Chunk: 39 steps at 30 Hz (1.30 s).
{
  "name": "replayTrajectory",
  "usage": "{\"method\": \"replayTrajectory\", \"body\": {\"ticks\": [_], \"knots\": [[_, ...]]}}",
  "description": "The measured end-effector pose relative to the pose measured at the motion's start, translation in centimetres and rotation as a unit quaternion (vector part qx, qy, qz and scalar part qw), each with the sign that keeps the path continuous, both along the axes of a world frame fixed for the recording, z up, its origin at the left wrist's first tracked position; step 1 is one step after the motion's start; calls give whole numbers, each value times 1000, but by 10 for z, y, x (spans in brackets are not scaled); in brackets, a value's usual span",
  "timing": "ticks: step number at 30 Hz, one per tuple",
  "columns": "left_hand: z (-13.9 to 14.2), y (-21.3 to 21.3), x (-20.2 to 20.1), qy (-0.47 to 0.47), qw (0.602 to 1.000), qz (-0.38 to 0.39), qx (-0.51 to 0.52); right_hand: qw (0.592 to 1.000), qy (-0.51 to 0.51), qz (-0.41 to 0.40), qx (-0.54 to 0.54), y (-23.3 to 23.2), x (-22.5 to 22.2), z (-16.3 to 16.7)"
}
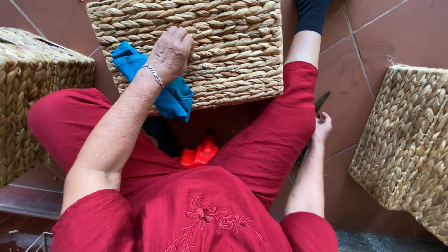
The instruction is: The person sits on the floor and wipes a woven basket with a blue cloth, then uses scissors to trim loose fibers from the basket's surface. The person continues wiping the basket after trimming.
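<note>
My left hand [170, 52] presses a bright blue cloth [173, 98] against the side of a woven straw basket [233, 51] that lies between my legs. A silver bracelet circles that wrist. My right hand [322, 127] reaches down to the tiled floor beside my right leg and is closed around dark scissors [321, 101], whose blades point away from me. Both legs are in red trousers, and a dark sock shows on the far foot.
A second woven basket [28, 88] stands at the left and a third [410, 144] at the right. A red plastic object [199, 153] sits under me between my knees. The floor [401, 32] is brown tile with pale grout lines.
</note>
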<state>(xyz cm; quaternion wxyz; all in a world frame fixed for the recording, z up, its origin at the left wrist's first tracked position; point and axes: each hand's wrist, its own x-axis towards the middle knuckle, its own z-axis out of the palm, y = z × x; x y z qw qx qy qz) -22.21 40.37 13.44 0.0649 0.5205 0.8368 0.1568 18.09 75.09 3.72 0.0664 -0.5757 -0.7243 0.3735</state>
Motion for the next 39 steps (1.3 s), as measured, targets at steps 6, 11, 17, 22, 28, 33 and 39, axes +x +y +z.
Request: {"method": "replayTrajectory", "body": {"ticks": [6,11,17,22,28,33,39], "knots": [[8,-5,10,-21,1000,18,14,993,-116,-27,-16,-17,-13,4],[11,-8,16,-2,999,31,16,992,-115,-52,-11,-16,-18,14],[12,-7,7,-20,998,19,50,984,71,-160,-34,-1,-12,-2],[10,-12,-2,29,999,-30,30,843,365,-268,-290,39,4,45],[8,-9,-10,32,999,-32,12,900,332,141,-243,22,-77,156],[10,-8,-11,47,999,-27,10,869,128,475,40,-69,-173,189],[11,-11,-15,44,998,-36,24,775,9,614,150,-119,-246,184]]}}
